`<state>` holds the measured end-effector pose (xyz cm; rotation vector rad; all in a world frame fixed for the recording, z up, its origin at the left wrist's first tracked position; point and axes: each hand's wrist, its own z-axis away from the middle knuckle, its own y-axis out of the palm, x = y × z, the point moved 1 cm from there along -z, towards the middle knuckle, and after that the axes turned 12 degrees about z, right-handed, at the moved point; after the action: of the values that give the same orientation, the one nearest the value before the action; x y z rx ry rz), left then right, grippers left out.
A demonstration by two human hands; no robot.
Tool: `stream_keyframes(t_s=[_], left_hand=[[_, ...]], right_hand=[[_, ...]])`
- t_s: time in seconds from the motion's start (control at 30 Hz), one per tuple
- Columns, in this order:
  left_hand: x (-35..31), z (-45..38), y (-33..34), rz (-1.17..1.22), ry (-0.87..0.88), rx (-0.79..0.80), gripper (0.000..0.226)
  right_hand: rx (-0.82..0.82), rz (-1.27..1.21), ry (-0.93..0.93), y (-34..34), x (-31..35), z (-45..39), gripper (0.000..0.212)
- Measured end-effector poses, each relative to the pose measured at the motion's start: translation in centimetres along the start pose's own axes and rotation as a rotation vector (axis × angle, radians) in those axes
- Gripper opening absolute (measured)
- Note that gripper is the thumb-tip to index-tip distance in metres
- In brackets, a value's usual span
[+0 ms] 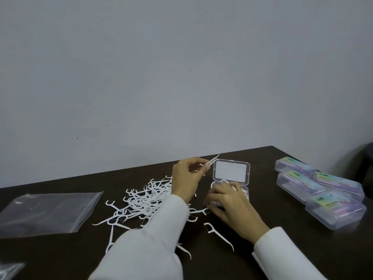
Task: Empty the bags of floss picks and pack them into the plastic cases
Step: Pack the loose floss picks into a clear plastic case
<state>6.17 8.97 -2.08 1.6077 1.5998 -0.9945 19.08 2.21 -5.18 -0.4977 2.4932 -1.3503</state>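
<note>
Left hand [186, 175] pinches a pick [210, 161] just left of open case [231, 170]; right hand [230, 205] fingers curled on case base.

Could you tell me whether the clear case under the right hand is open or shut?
Open: the case's lid stands raised behind its tray, where the right hand rests.

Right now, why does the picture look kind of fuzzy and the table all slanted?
In the head view the light is dim and flat, so the floss picks and both hands, left hand and right hand, look soft; the wide lens and tilted head slant the table; the empty bag shows faint glare.
</note>
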Motion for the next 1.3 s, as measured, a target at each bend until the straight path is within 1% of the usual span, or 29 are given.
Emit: stream_keyframes(t_s=[0.07, 0.13, 0.2, 0.27, 0.33, 0.4, 0.43, 0.5, 0.57, 0.67, 0.73, 0.8, 0.9, 1.0, 1.07, 1.17, 1.3], left_hand=[[0.0, 0.0, 0.0, 0.008, -0.008, -0.005, 0.008], [0.0, 0.0, 0.0, 0.005, -0.017, -0.007, 0.008], [0.0, 0.0, 0.0, -0.005, -0.023, -0.011, 0.005], [0.0, -0.1, 0.0, -0.018, -0.029, -0.013, 0.003], [0.0, 0.0, 0.0, -0.032, -0.037, -0.013, 0.004], [-0.1, 0.1, 0.1, -0.052, -0.038, -0.009, 0.004], [-0.1, 0.1, 0.1, -0.061, -0.037, -0.007, 0.005], [-0.2, 0.2, 0.2, -0.078, -0.032, 0.004, 0.005], [-0.2, 0.3, 0.3, -0.119, -0.012, 0.033, 0.006], [-0.3, 0.9, 0.8, -0.195, 0.047, 0.104, 0.009], [-0.3, 1.3, 1.4, -0.262, 0.081, 0.149, 0.010], [-0.4, 1.8, 2.1, -0.353, 0.121, 0.203, 0.012], [-0.4, 2.3, 3.0, -0.496, 0.202, 0.249, 0.014], [-0.2, 2.6, 3.9, -0.570, 0.258, 0.283, 0.016], [0.1, 2.7, 4.3, -0.572, 0.272, 0.300, 0.015], [0.7, 2.7, 4.6, -0.501, 0.235, 0.301, 0.016], [1.1, 2.0, 4.3, -0.333, 0.155, 0.307, 0.029]], right_hand=[[-0.055, -0.079, 0.027, -0.1, -0.3, 0.0, 0.016], [-0.156, -0.157, 0.098, -0.6, -0.8, -0.1, 0.019], [-0.256, -0.326, 0.276, -1.3, -1.4, 0.0, 0.016], [-0.305, -0.484, 0.456, -1.9, -2.1, -0.1, 0.014], [-0.282, -0.589, 0.588, -2.2, -3.2, 0.0, 0.018], [-0.187, -0.652, 0.671, -2.2, -4.2, 0.3, 0.021], [-0.120, -0.644, 0.695, -2.0, -4.6, 0.4, 0.021], [0.001, -0.579, 0.710, -1.6, -4.9, 0.7, 0.023], [0.031, -0.465, 0.705, -1.2, -4.9, 0.8, 0.028], [-0.051, -0.378, 0.749, -1.1, -5.1, 0.9, 0.032], [-0.138, -0.426, 0.799, -1.3, -5.4, 1.0, 0.028], [-0.188, -0.503, 0.827, -1.4, -5.6, 1.0, 0.018], [-0.183, -0.534, 0.837, -1.1, -5.7, 0.9, 0.012], [-0.111, -0.538, 0.838, -0.7, -6.0, 1.1, 0.012], [-0.067, -0.533, 0.836, -0.7, -6.2, 1.1, 0.013], [-0.032, -0.529, 0.837, -0.7, -6.4, 1.3, 0.014], [0.013, -0.500, 0.818, -1.0, -6.5, 1.5, 0.014]])
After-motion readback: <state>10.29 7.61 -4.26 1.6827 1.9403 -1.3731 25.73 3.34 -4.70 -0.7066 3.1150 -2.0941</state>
